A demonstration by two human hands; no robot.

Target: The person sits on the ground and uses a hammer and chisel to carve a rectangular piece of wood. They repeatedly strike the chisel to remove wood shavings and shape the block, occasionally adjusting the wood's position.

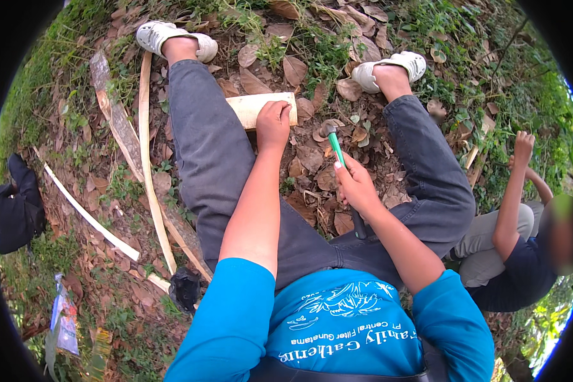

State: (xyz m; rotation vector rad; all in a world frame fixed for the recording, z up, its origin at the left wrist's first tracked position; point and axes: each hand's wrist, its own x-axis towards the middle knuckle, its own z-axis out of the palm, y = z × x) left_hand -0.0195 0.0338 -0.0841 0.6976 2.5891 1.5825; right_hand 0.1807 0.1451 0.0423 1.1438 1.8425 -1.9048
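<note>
Blue shirt (344,325) nearest; beyond, the right hand (358,184) grips a hammer (335,148), head pointing away, slightly left. By the left shin (197,121), a board (245,111) lies crosswise under the left hand (274,127), its grip unclear.

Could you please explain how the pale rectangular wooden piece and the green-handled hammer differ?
The pale rectangular wooden piece is broad, whereas the green-handled hammer is narrow. The piece extends crosswise; the hammer points forward. The left hand is over the piece; the right hand grips the hammer.
</note>
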